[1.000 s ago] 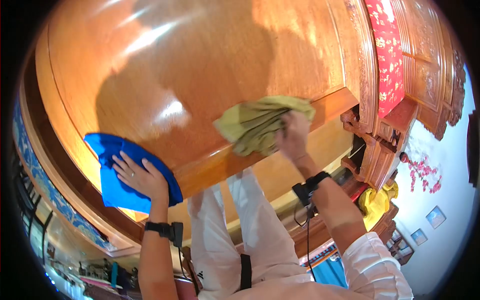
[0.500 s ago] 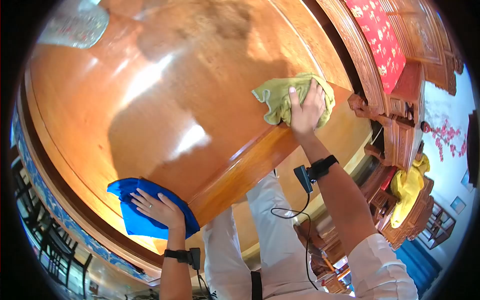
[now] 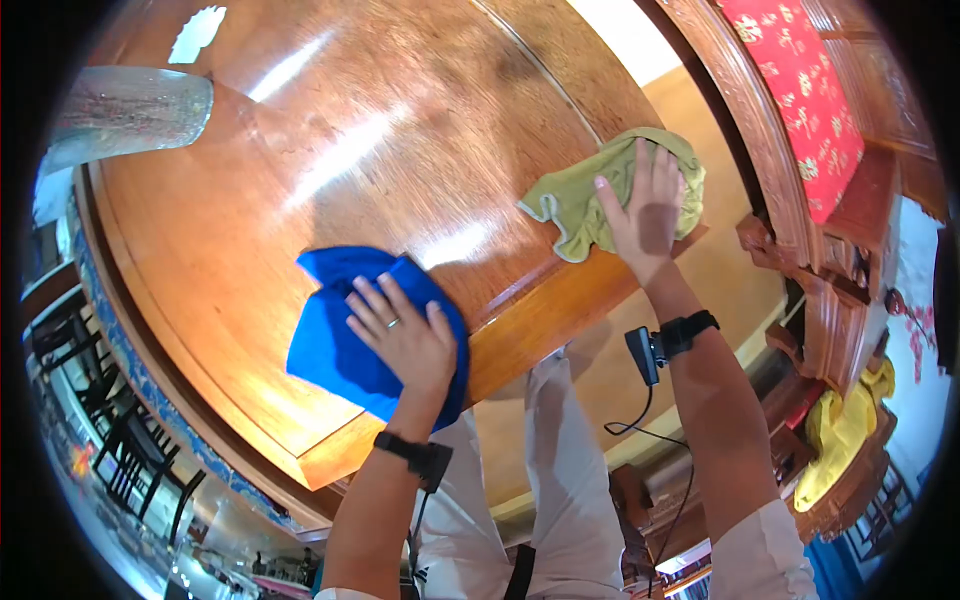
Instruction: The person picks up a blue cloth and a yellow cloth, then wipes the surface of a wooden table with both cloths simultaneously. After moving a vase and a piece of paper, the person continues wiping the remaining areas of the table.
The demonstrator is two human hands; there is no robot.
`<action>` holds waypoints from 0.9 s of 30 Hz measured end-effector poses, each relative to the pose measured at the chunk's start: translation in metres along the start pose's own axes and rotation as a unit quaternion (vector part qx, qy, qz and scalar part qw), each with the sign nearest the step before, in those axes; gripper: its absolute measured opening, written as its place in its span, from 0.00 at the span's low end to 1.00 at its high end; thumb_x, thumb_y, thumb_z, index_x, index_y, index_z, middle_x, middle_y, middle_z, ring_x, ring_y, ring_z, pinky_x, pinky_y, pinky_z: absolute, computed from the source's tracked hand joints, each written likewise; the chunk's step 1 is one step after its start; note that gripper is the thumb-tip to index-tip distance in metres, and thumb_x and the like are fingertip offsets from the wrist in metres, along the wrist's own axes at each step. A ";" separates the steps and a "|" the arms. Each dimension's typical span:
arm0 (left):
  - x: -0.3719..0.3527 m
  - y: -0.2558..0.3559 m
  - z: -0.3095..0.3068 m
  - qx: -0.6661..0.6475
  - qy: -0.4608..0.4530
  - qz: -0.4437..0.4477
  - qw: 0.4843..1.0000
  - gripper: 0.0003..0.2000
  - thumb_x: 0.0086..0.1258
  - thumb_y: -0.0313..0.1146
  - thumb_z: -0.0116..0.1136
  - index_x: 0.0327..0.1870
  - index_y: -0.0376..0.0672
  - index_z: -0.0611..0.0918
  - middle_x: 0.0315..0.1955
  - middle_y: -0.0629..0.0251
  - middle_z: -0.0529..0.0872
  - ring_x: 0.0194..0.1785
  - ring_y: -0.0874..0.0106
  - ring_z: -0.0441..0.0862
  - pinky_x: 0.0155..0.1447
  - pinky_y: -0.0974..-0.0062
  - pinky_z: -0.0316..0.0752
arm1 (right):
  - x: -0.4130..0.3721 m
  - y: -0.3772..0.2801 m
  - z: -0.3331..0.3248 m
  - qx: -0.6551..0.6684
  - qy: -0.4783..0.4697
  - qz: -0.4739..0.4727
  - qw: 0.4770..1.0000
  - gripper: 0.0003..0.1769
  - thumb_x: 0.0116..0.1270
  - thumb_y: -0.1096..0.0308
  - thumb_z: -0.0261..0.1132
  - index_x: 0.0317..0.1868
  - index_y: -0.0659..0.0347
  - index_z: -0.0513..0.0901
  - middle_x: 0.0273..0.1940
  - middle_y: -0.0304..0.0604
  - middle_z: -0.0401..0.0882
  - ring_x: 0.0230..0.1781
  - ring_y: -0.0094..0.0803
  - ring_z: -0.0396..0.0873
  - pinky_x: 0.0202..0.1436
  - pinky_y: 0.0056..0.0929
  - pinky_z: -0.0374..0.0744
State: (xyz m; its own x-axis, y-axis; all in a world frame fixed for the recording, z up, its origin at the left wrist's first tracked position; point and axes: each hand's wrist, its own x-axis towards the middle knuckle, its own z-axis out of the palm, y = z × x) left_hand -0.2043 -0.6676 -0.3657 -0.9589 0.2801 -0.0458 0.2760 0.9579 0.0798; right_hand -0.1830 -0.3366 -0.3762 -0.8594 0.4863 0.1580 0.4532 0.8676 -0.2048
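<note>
On the glossy wooden tabletop (image 3: 400, 200), my left hand (image 3: 405, 335) lies flat on a blue cloth (image 3: 345, 350), fingers spread and a ring on one finger. The blue cloth reaches the table's near edge. To the right, my right hand (image 3: 645, 210) presses on a yellow-green cloth (image 3: 585, 200) with its thumb apart from the other fingers. That cloth is bunched at the table's right corner, its pale hem towards the left. Each wrist wears a black strap with a small device and a cable.
A clear textured glass vessel (image 3: 145, 108) is at the upper left. Carved wooden furniture with a red patterned cushion (image 3: 795, 90) stands to the right, a yellow cloth (image 3: 845, 440) lower down. Dark chairs (image 3: 135, 440) show at the lower left.
The blue cloth and my left hand have shifted up and right, closer to the other cloth. My right hand and its cloth appear slightly farther right. The camera view has also shifted.
</note>
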 end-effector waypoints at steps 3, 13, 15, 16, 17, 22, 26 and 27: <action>0.029 0.046 0.002 -0.036 0.010 0.045 0.998 0.39 0.73 0.44 0.55 0.79 0.31 0.59 0.80 0.36 0.52 0.83 0.37 0.46 0.82 0.39 0.38 | 0.015 0.010 -0.002 0.004 0.002 -0.026 1.000 0.44 0.70 0.41 0.64 0.74 0.65 0.69 0.73 0.64 0.65 0.76 0.60 0.59 0.79 0.59 0.53; 0.077 0.098 -0.004 -0.074 0.006 0.112 0.991 0.37 0.67 0.44 0.60 0.75 0.31 0.68 0.78 0.37 0.59 0.82 0.38 0.53 0.82 0.39 0.43 | 0.036 0.018 -0.008 0.022 -0.002 -0.055 0.998 0.41 0.67 0.44 0.66 0.72 0.63 0.72 0.72 0.63 0.67 0.74 0.60 0.63 0.76 0.60 0.58; 0.077 0.097 -0.003 -0.083 0.022 0.119 0.989 0.37 0.66 0.43 0.60 0.75 0.31 0.69 0.78 0.37 0.60 0.82 0.38 0.53 0.82 0.39 0.43 | 0.037 0.018 -0.009 0.031 -0.013 -0.055 0.998 0.41 0.66 0.44 0.65 0.72 0.64 0.72 0.72 0.64 0.67 0.74 0.60 0.62 0.77 0.60 0.57; 0.077 0.097 -0.004 -0.087 0.023 0.118 0.989 0.37 0.66 0.43 0.60 0.75 0.31 0.69 0.78 0.37 0.60 0.82 0.38 0.53 0.82 0.39 0.43 | 0.037 0.017 -0.010 0.025 -0.014 -0.057 0.998 0.41 0.66 0.44 0.65 0.72 0.64 0.72 0.72 0.64 0.67 0.74 0.60 0.62 0.77 0.60 0.57; 0.076 0.097 -0.004 -0.092 0.019 0.114 0.989 0.37 0.66 0.43 0.61 0.74 0.31 0.69 0.78 0.37 0.61 0.82 0.39 0.53 0.82 0.40 0.43 | 0.037 0.016 -0.011 0.025 -0.028 -0.047 0.998 0.42 0.66 0.43 0.65 0.73 0.64 0.71 0.72 0.64 0.67 0.75 0.60 0.61 0.78 0.60 0.56; 0.095 0.100 -0.005 -0.096 0.030 0.091 0.991 0.35 0.66 0.43 0.61 0.75 0.38 0.71 0.78 0.44 0.62 0.81 0.42 0.56 0.82 0.41 0.45 | 0.042 0.016 -0.016 0.012 -0.075 -0.054 0.996 0.43 0.68 0.42 0.62 0.74 0.66 0.70 0.73 0.64 0.64 0.77 0.59 0.58 0.80 0.59 0.52; 0.102 0.102 -0.005 -0.098 0.035 0.067 0.992 0.34 0.66 0.42 0.60 0.75 0.42 0.72 0.78 0.49 0.64 0.80 0.44 0.59 0.82 0.43 0.47 | 0.042 0.016 -0.015 0.009 -0.094 -0.051 0.994 0.43 0.68 0.43 0.62 0.75 0.66 0.69 0.74 0.65 0.63 0.78 0.61 0.56 0.80 0.60 0.50; 0.102 0.102 -0.006 -0.100 0.037 0.064 0.992 0.33 0.66 0.42 0.60 0.74 0.42 0.73 0.78 0.49 0.65 0.80 0.45 0.59 0.82 0.43 0.48 | 0.042 0.015 -0.015 0.008 -0.100 -0.049 0.994 0.43 0.69 0.44 0.61 0.75 0.65 0.68 0.74 0.65 0.62 0.78 0.61 0.56 0.81 0.60 0.49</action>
State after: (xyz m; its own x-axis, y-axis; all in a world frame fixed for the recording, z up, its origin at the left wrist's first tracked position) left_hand -0.2746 -0.5417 -0.3560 -0.9211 0.3859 0.0510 0.3843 0.8808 0.2768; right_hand -0.2086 -0.3017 -0.3577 -0.9295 0.3685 -0.0163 0.3633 0.9067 -0.2143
